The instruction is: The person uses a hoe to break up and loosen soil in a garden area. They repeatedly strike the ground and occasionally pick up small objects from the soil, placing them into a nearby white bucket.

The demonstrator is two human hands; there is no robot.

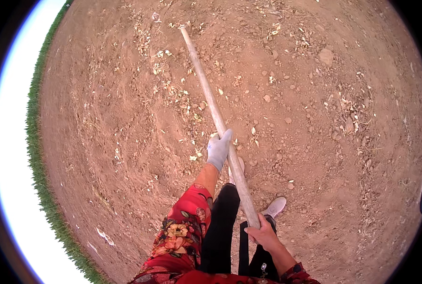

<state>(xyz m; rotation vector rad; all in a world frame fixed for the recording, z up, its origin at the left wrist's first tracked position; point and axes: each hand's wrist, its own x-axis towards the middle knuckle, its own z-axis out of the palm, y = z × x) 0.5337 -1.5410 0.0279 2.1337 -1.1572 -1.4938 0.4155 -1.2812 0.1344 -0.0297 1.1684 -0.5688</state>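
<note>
A long wooden handle (209, 93) slants from near my body up to the far ground. My left hand (219, 149), in a pale grey glove, is wrapped around its middle. At the near end, my bare right hand (264, 232) grips the butt of the pole. The far end, with a small light-coloured collar or fitting (182, 26), meets the brown soil (133, 117). Whatever tool head sits there is not visible, so I cannot tell its kind.
Dry leaves and stalks (173, 90) lie scattered over the soil among clods and small stones. A larger clod (326, 56) sits at upper right. My light shoes (275, 206) stand close below the handle. Green plants (37, 142) line the far left edge.
</note>
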